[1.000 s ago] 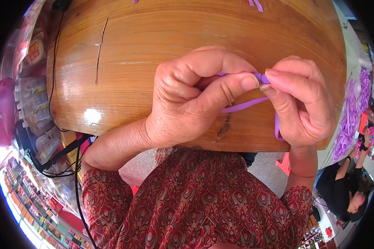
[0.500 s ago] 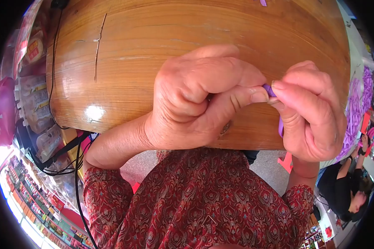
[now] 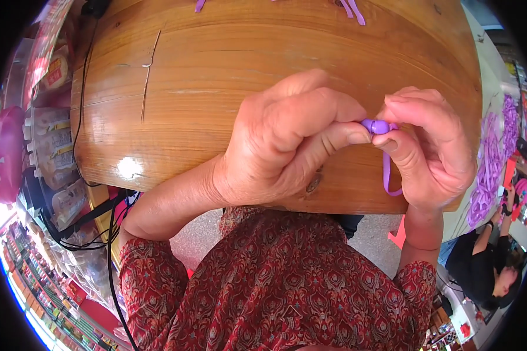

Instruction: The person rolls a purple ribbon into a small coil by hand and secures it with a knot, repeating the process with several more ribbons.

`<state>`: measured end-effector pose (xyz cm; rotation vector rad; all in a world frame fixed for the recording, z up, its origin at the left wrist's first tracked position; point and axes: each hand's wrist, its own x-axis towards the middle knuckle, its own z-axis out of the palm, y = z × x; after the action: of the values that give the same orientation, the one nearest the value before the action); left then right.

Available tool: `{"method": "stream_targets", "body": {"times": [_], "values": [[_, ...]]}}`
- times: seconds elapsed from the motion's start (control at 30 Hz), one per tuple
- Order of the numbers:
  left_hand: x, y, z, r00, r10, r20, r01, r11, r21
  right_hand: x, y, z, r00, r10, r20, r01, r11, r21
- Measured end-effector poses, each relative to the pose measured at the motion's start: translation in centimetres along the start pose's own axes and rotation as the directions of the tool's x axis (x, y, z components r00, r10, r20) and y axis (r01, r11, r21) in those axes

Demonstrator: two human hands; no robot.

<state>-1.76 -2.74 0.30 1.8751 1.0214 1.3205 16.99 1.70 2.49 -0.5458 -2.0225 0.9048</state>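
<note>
Above the wooden table, a small purple plastic connector [image 3: 379, 127] with a rounded, barrel-like body sits between my two hands. My left hand [image 3: 295, 131] is closed, with thumb and forefinger pinching the connector's left end. My right hand [image 3: 430, 143] is closed too; its thumb and fingers hold the right end, where a flat purple strap [image 3: 387, 175] joins on. That strap hangs in a loop below the right thumb. Part of the connector is hidden by my fingertips.
A thin, twisted brown wire [image 3: 148, 73] lies on the table [image 3: 199, 140] at left. Purple strap ends [image 3: 352, 10] show at the far edge. Purple straps [image 3: 489, 164] are heaped on a white surface at right, near another person [image 3: 480, 266]. Black cables [image 3: 110, 251] run along the left.
My hands have shifted slightly, and the right fingers have moved so more of the connector shows. The hanging strap loop is now more visible. The view has moved a little, revealing strap ends at the far edge.
</note>
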Motion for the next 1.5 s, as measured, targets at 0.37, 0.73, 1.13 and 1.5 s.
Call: {"method": "stream_targets", "body": {"times": [0.37, 0.73, 1.13, 1.5], "values": [[0.3, 0.1, -1.1, 0.975, 0.222, 0.008, -0.217, 0.946, 0.24, 0.7, 0.3, -0.1, 0.99, -0.104, 0.09, 0.106, 0.994, -0.013], [0.2, 0.2, -0.9, 0.973, 0.23, -0.011, -0.223, 0.951, 0.214, 0.6, -0.4, 0.1, 0.993, -0.086, 0.077, 0.089, 0.995, -0.036], [0.0, 0.5, -1.5, 0.991, 0.107, 0.084, -0.12, 0.978, 0.171, 0.6, -0.7, 0.4, 0.995, -0.085, 0.052, 0.089, 0.993, -0.079], [-0.3, 0.2, -0.9, 0.99, 0.133, 0.043, -0.137, 0.984, 0.116, 0.0, -0.7, 0.8, 0.997, -0.08, 0.015, 0.081, 0.995, -0.061]]}}
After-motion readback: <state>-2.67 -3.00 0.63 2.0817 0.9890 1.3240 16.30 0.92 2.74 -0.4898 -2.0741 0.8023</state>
